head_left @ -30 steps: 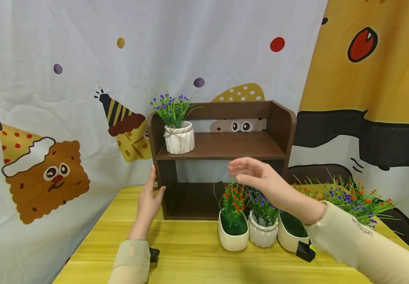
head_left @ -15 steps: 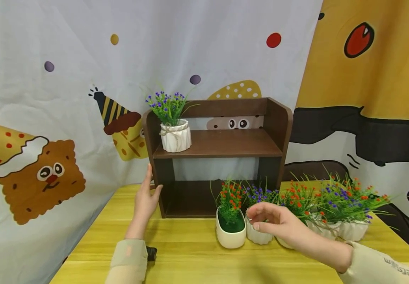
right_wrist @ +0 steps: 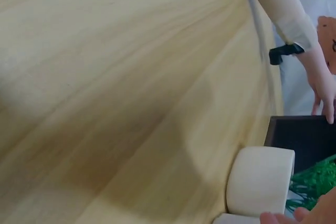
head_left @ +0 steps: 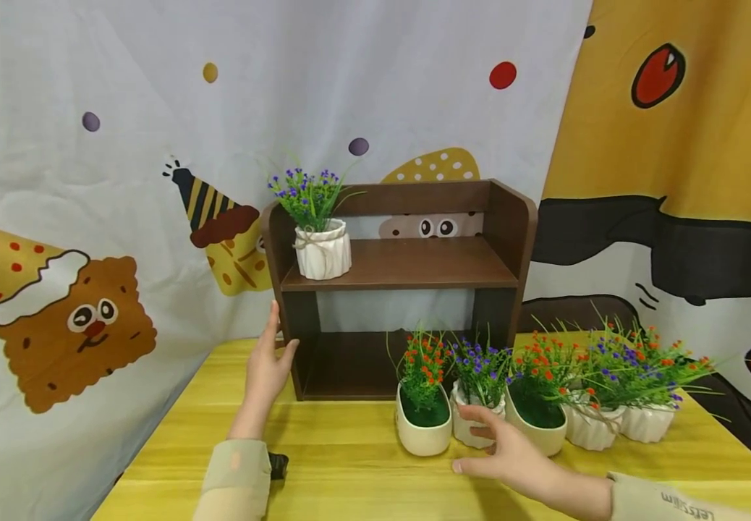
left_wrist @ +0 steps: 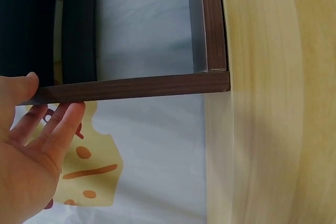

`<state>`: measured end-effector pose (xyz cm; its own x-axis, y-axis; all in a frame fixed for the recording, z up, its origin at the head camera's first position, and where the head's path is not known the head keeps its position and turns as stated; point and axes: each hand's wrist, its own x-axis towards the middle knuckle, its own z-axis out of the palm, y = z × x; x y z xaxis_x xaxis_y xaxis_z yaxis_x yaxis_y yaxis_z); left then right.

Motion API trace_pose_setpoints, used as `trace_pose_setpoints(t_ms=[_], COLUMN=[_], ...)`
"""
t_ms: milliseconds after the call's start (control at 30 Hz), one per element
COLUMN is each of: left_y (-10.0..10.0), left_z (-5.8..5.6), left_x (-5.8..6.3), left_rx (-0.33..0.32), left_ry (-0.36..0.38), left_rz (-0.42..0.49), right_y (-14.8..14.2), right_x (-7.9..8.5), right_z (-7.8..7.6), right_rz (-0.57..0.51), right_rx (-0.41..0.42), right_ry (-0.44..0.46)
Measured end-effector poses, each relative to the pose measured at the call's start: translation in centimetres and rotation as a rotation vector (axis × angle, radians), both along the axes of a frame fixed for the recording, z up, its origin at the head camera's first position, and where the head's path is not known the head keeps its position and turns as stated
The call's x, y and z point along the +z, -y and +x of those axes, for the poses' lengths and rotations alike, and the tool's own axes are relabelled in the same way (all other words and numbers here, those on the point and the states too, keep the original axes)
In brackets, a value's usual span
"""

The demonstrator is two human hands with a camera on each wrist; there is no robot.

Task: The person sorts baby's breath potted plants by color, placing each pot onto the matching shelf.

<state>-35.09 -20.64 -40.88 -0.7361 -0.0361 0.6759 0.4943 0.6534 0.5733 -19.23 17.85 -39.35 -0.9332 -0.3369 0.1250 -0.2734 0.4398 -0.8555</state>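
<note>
Yellow wood-grain table (head_left: 349,470), one; dark brown two-tier wooden shelf (head_left: 414,264), one, its left panel pinched between thumb and fingers of your left hand (head_left: 268,369); cream oval red-flowered planters (head_left: 424,439) (head_left: 545,438), two; white fluted flower pots (head_left: 325,253) (head_left: 461,425) (head_left: 592,430) (head_left: 649,425), four, one at the upper tier's left end; seemingly one piece shelved, five left on the table; your right hand (head_left: 508,457), fingers and thumb spread before the pot between the planters, contact unclear.

See a yellow wood-grain table (head_left: 343,470) and, beyond its back edge, a white cloth backdrop (head_left: 414,87) with dots (head_left: 502,74). Past the left edge, can make out a brown printed biscuit (head_left: 69,347) in a spotted hat (head_left: 14,255); behind the back left corner, a yellow figure (head_left: 235,271) in a striped hat (head_left: 203,200). Past the right edge, large orange and black shapes (head_left: 720,253), perhaps one cropped character
</note>
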Motion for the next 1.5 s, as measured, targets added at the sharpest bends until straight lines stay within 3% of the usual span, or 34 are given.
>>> trace_pose_setpoints(t_ms=[300, 633, 767, 1267, 1500], left_y=[0.0, 0.0, 0.0, 0.1, 0.0], left_z=[-0.1, -0.2, -0.2, 0.0, 0.1], left_x=[0.0, 0.1, -0.1, 0.2, 0.2], left_rx=[-0.007, 0.005, 0.005, -0.005, 0.002], left_ry=[-0.005, -0.041, -0.047, -0.032, -0.036], left_rz=[0.007, -0.01, -0.016, -0.003, -0.012], right_y=[0.5, 1.9, 2.5, 6.6, 8.6], right_x=[-1.6, -2.3, -2.5, -4.1, -5.4], right_z=[1.0, -0.4, -1.2, -3.8, -5.3], right_rz=[0.164, -0.013, -0.035, -0.077, -0.021], right_rx=[0.004, -0.06, -0.098, -0.25, -0.291], right_ry=[-0.187, -0.026, 0.033, 0.012, -0.062])
